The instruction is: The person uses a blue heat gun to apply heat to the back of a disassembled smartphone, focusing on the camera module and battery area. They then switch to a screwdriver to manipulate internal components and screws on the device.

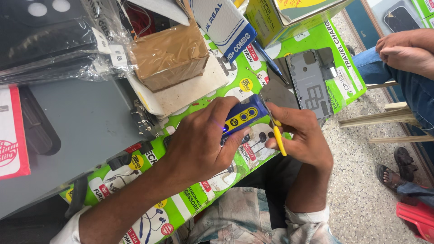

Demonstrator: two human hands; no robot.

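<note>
The left hand (199, 144) is wrapped around a blue tool handle (244, 115) with yellow rings on it, fingers closed over its near end, holding it just above the table (90, 131). The right hand (303, 138) sits just to the right of it, fingers pinched narrow on a thin pair of yellow-handled tweezers (276, 133), whose metal tips point up toward the far end of the blue handle. The two hands almost touch.

Just beyond them, on a green printed sheet (343, 86) spread over the table, lies a grey phone frame (312, 86), flat, with a dark phone part (276, 95) to its left. A blue pen (269, 63) lies farther off, near a brown cardboard box (169, 56). At the far left sit dark items in clear plastic bags (58, 40).

At the far right another person's hands (407, 52) rest clasped on a knee in blue jeans, well apart from the work.
</note>
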